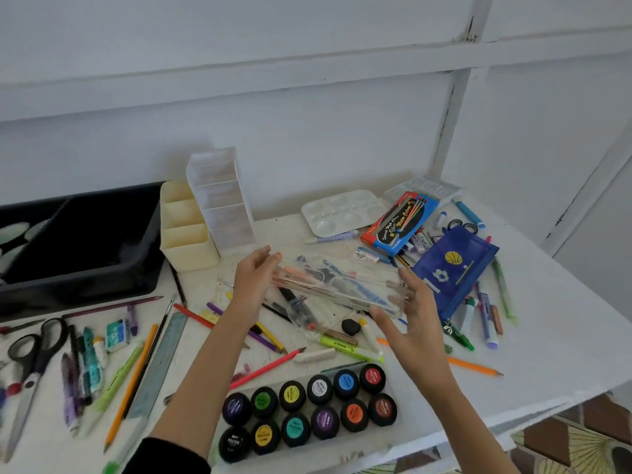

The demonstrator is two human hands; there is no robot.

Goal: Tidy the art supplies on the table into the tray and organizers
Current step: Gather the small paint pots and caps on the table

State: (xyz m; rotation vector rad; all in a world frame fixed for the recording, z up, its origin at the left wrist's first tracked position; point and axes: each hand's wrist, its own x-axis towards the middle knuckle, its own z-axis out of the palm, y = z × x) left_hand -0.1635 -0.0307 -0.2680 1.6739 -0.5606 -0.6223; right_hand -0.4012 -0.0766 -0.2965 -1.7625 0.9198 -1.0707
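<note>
I hold a clear plastic case point(342, 285) level above the middle of the table, with pens and pencils showing through it. My left hand point(253, 285) grips its left end and my right hand point(413, 323) grips its right end, thumb underneath. A black tray point(102, 268) stands at the back left. Next to it are a cream organizer point(184, 234) and a clear tiered organizer point(222, 200), both with nothing visible in their compartments. Loose pencils, markers and a highlighter point(345, 347) lie scattered under my hands.
A set of poster paint jars point(307, 408) sits at the front edge. Scissors point(34, 350), a ruler point(160, 364) and pens lie at the left. A palette point(342, 212), a coloured pencil box point(400, 222) and a blue pouch point(455, 268) are at the right.
</note>
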